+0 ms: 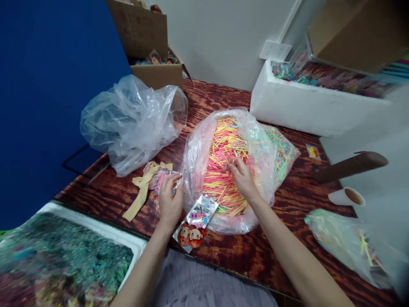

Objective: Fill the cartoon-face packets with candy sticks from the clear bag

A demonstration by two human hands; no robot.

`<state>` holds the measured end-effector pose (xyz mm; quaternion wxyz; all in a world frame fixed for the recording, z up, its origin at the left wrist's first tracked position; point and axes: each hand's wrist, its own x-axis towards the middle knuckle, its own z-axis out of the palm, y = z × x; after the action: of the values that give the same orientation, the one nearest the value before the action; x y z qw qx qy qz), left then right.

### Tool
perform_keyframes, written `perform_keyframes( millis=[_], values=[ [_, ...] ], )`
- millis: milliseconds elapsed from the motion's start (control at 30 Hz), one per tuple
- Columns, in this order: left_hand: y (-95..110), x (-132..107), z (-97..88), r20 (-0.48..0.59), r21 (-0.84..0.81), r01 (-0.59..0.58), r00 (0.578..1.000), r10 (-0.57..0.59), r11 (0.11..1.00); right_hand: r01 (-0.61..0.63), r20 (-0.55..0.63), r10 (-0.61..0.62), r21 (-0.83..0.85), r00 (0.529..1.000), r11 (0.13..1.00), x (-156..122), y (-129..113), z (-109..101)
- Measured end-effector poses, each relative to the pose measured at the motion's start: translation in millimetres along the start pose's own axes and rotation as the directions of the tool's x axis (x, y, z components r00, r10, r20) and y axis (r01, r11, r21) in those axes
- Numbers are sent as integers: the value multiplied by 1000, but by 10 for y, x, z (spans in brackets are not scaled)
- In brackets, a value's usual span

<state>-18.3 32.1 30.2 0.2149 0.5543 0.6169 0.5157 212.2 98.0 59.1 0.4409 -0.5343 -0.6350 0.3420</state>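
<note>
A clear plastic bag stands open in the middle, full of thin pink and yellow sticks. My right hand reaches over them, thumb and fingertips pinched together on thin sticks; how many I cannot tell. To the left, my left hand curves over a pile of small printed packets, its thumb and fingers apart with a gap between. Against the bag's front edge lies a silver printed packet with cartoon faces. Yellowish cloth strips lie beside the packets.
A crumpled clear bag and a cardboard box are at the back left. White foam boxes stand at right and front left. A paper cup, brown tube and another bag line the right side.
</note>
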Motion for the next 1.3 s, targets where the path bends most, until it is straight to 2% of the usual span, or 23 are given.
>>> perform_keyframes(
  millis=[100, 267, 367, 467, 567, 633, 700, 800, 900, 1000, 1167, 1300],
  values=[
    [160, -59, 172, 114, -136, 82, 991, -66, 987, -47, 95, 36, 109, 995, 993, -109, -46, -39],
    [344, -152, 550, 286, -366, 166, 956, -59, 916, -100, 279, 84, 45, 957, 994, -342, 48, 3],
    [364, -224, 756, 351, -372, 157, 936, -17, 915, -87, 364, 74, 19, 928, 996, -452, 137, 40],
    [381, -288, 867, 445, -331, 96, 893, 66, 939, -68, 409, 60, 6, 911, 998, -533, 219, 68],
    [430, -303, 841, 481, -289, -2, 865, 147, 957, -41, 352, 49, -32, 935, 999, -592, 230, 58],
    [468, -288, 764, 450, -282, -16, 881, 147, 959, -22, 280, 32, -38, 960, 999, -620, 169, 22],
    [496, -274, 674, 422, -286, 14, 899, 113, 958, -15, 186, 13, 10, 982, 1000, -639, 63, -28],
    [511, -285, 565, 428, -277, 76, 902, 53, 958, -5, 48, -2, 147, 999, 989, -649, -103, -106],
    [494, -321, 503, 428, -236, 103, 904, 8, 966, -17, -82, 40, 264, 996, 964, -664, -176, -160],
    [456, -350, 460, 416, -213, 127, 909, -27, 969, -62, -176, 120, 306, 977, 950, -751, -120, -152],
    [427, -401, 416, 394, -210, 151, 917, -58, 966, -185, -129, 227, 274, 965, 944, -1106, 172, 49],
    [433, -453, 419, 420, -171, 87, 907, -7, 981, -257, -115, 291, 240, 950, 936, -1369, 324, 183]
  ],
)
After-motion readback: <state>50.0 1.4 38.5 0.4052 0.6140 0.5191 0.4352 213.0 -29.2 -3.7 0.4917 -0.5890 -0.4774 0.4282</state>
